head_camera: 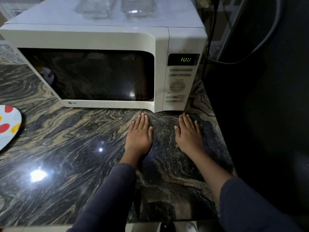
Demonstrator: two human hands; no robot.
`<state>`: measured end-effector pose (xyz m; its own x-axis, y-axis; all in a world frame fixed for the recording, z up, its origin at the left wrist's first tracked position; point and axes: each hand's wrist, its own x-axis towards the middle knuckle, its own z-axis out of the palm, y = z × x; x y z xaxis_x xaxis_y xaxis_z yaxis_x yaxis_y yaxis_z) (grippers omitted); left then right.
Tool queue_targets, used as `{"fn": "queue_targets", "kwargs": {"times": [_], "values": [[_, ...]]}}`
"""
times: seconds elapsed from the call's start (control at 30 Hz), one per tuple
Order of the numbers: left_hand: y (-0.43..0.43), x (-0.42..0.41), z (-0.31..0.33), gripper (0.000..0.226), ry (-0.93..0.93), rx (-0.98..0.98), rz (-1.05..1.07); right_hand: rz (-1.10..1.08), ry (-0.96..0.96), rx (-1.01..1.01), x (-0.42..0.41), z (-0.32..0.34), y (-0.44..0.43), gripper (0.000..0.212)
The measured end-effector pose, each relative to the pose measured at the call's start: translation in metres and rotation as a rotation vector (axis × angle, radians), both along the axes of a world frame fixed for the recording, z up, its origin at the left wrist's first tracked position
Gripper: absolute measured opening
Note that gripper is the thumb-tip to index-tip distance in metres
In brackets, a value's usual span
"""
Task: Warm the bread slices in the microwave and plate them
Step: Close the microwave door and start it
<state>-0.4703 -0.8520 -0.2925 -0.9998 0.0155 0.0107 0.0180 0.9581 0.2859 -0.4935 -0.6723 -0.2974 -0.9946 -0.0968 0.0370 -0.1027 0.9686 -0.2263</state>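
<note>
Waiting looks like the step: left hand (139,131) and right hand (188,133) lie flat on the counter (66,156), fingers straight, holding nothing. The spotted plate (8,124) at left shows no bread. Better leave the closed microwave (100,39) alone while its display (185,59) is lit; its dark window hides any slices. Glass containers (138,7) on top look empty.

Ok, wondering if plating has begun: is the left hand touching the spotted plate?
Apart. Head view: left hand lies flat on countertop, plate far left.
</note>
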Motion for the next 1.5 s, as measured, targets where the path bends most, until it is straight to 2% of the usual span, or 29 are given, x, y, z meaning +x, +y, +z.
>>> {"fn": "queue_targets", "kwargs": {"times": [0.1, 0.17, 0.33, 0.47, 0.7, 0.8, 1.07, 1.2, 1.33, 1.4, 1.5], "values": [[0.000, 0.000, 0.000, 0.054, 0.005, 0.004, 0.002, 0.004, 0.015, -0.032, 0.000, -0.001, 0.001, 0.055], [0.001, 0.000, 0.001, 0.054, 0.002, 0.001, 0.005, -0.017, 0.032, -0.125, -0.001, 0.003, 0.000, 0.055], [0.000, 0.000, 0.000, 0.054, 0.006, -0.004, 0.005, -0.170, 0.055, -0.659, -0.025, 0.026, -0.007, 0.066], [0.000, -0.001, 0.000, 0.054, 0.013, 0.000, 0.009, -0.155, 0.159, -0.806, -0.049, 0.052, -0.012, 0.061], [0.000, -0.001, -0.002, 0.055, 0.034, 0.011, 0.012, -0.214, 0.172, -1.075, -0.063, 0.057, -0.015, 0.076], [-0.001, -0.001, -0.004, 0.055, 0.038, 0.011, 0.011, -0.217, 0.177, -1.106, -0.065, 0.060, -0.013, 0.077], [-0.001, -0.003, -0.008, 0.065, 0.041, -0.006, 0.006, -0.145, 0.181, -1.014, -0.067, 0.057, -0.009, 0.070], [-0.001, -0.001, -0.005, 0.064, 0.006, 0.014, -0.001, -0.165, 0.142, -0.979, -0.062, 0.068, -0.009, 0.067], [-0.003, 0.000, 0.000, 0.057, -0.029, 0.048, -0.008, -0.134, 0.069, -1.000, -0.056, 0.089, -0.003, 0.055], [-0.005, -0.002, 0.005, 0.058, -0.038, 0.138, 0.006, -0.087, 0.132, -1.030, -0.053, 0.106, 0.002, 0.052], [-0.002, -0.005, 0.026, 0.047, 0.020, 0.492, 0.117, -0.001, 0.270, -1.057, -0.056, 0.135, 0.008, 0.057]]}}
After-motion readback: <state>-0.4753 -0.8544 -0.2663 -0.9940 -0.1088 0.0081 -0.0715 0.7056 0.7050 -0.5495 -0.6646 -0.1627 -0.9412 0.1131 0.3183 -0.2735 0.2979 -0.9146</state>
